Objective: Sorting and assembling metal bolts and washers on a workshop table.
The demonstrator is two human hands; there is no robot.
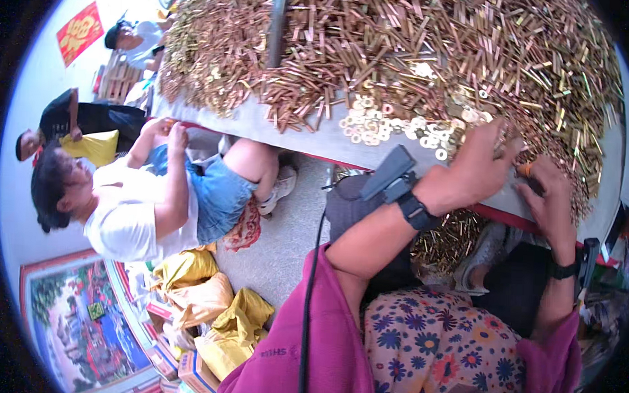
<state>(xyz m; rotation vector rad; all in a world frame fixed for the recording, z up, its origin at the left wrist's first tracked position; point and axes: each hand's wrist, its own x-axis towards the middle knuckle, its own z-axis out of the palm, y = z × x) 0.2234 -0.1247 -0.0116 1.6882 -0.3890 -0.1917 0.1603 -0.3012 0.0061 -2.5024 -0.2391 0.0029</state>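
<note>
Both my hands are at the near edge of a table piled with brass-coloured metal rods or bolts (438,34). My left hand (473,167) hovers over the edge of the pile, its fingers curled inward. What they hold, if anything, is too small and blurred to name. Close by on the right, my right hand (551,194) has its thumb and fingers bent toward each other, with an orange band (525,169) around or beside a fingertip. Any piece in that pinch cannot be made out. Pale metal washers (372,122) lie loose left of my left hand.
A grey metal bar (277,29) stands among the pieces. More metal pieces (451,239) lie below the table edge by my legs. A seated person in a white shirt (137,218) works at the left, near yellow sacks (237,332). Other people are farther back.
</note>
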